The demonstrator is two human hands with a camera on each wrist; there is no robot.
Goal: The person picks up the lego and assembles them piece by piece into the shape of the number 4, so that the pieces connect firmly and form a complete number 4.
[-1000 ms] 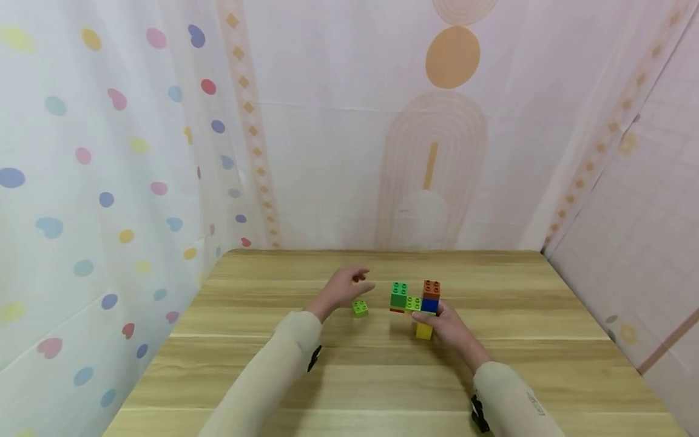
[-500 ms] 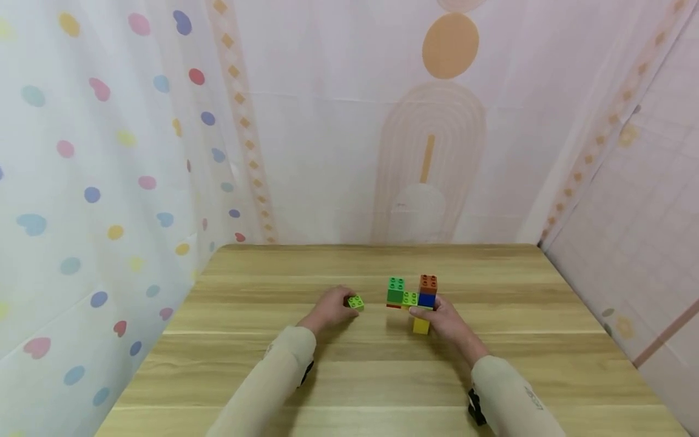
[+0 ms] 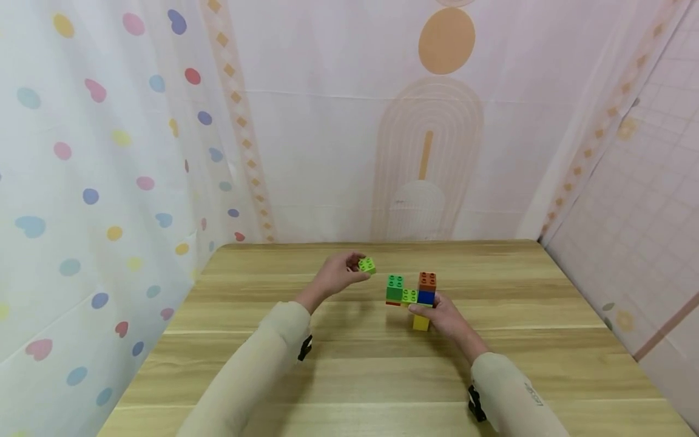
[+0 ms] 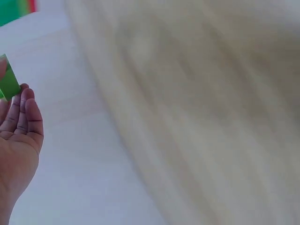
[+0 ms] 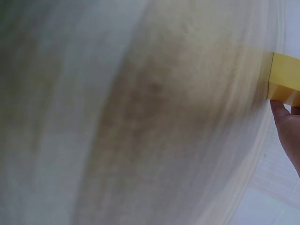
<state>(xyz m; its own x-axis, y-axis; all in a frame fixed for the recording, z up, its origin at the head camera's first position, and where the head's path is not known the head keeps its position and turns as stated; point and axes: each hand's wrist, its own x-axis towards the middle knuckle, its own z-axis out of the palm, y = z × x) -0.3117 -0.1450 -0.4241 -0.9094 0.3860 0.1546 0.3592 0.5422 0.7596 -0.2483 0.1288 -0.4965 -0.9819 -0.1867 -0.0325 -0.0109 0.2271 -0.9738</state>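
A lime-green toy building brick [image 3: 366, 266] with studs on top is pinched between the thumb and fingers of my left hand [image 3: 335, 274], raised above the table. In the left wrist view, that lime brick [image 4: 8, 82] shows at the left edge. My right hand [image 3: 448, 315] grips a structure of joined bricks near its right side. This structure has a green brick [image 3: 395, 286] at the left, a lime brick [image 3: 409, 295] in the middle, and a brown brick [image 3: 428, 281] over a blue brick [image 3: 426, 297] at the right. A yellow brick [image 3: 421, 323] forms its foot.
The wooden table [image 3: 349, 376] extends around both hands. Behind it hangs a pale patterned curtain [image 3: 327, 152], with a dotted curtain [image 3: 109, 212] to the left. Black straps [image 3: 476, 403] sit at the sleeves.
My left hand came down to the lime brick, took hold of it and lifted it up off the table. The right hand keeps its grip on the structure.
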